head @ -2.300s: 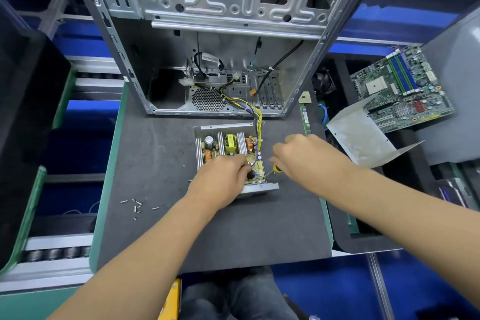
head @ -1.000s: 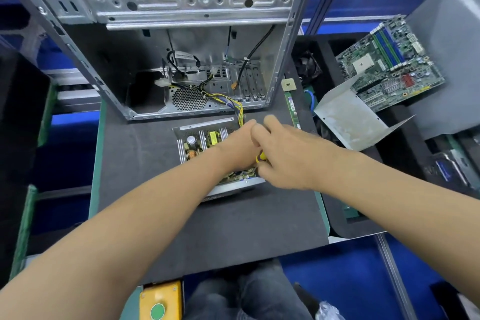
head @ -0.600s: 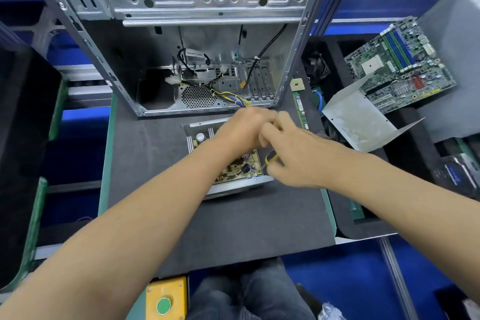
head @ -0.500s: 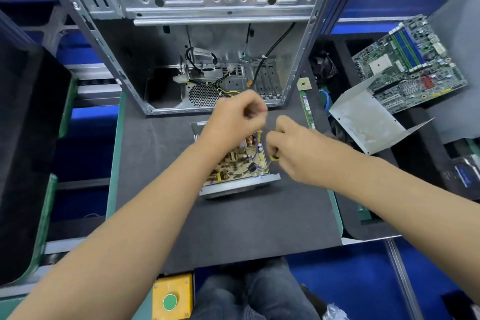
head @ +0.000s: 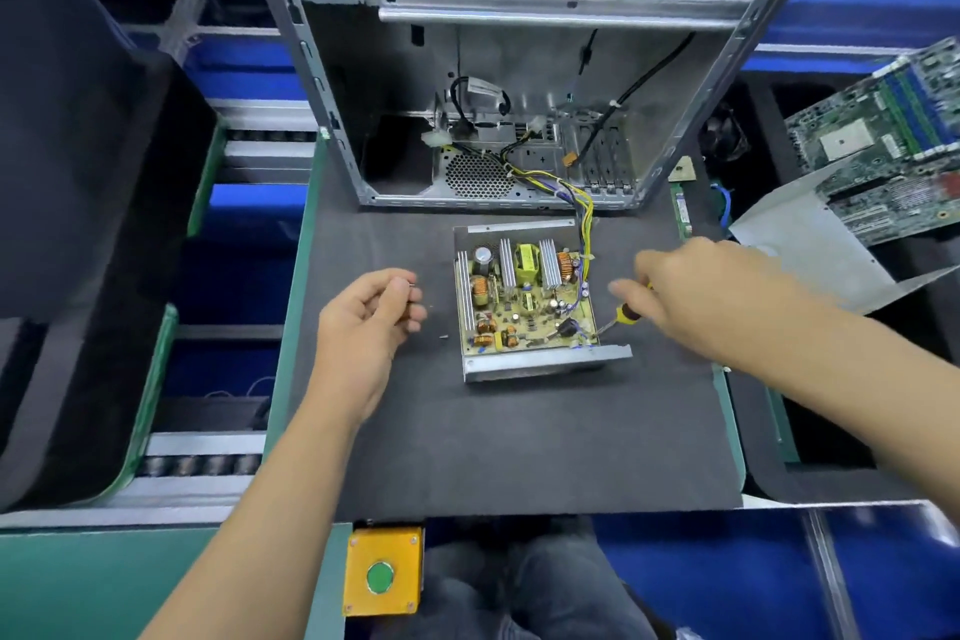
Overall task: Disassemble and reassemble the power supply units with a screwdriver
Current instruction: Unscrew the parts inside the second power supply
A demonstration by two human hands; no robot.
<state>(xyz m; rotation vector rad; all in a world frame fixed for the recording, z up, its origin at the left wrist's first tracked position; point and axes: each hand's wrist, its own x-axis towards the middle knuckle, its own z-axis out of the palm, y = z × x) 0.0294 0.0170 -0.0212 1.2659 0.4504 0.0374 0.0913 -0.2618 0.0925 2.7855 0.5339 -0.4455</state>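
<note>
At frame centre the opened power supply (head: 524, 299) lies on the desk (head: 519, 437), lid off, while the right hand (head: 691, 294) grips a screwdriver (head: 621, 314) at its corner, and the left hand (head: 371, 314) pinches something tiny, probably a freed screw.

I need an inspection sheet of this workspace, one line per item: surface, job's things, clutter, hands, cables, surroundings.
Surface: black mat on a green-edged bench.
Job's things: opened power supply unit, circuit board exposed, flat on the mat; screwdriver, tip at the unit's right near corner.
Clutter: one small loose screw left of the unit.
Hands: left hand curled, pinching something small; right hand grips the screwdriver.
Cables: yellow and black wire bundle runs from the unit into the computer case.
Surroundings: motherboard and grey metal cover at right; yellow button box at the near edge.
</note>
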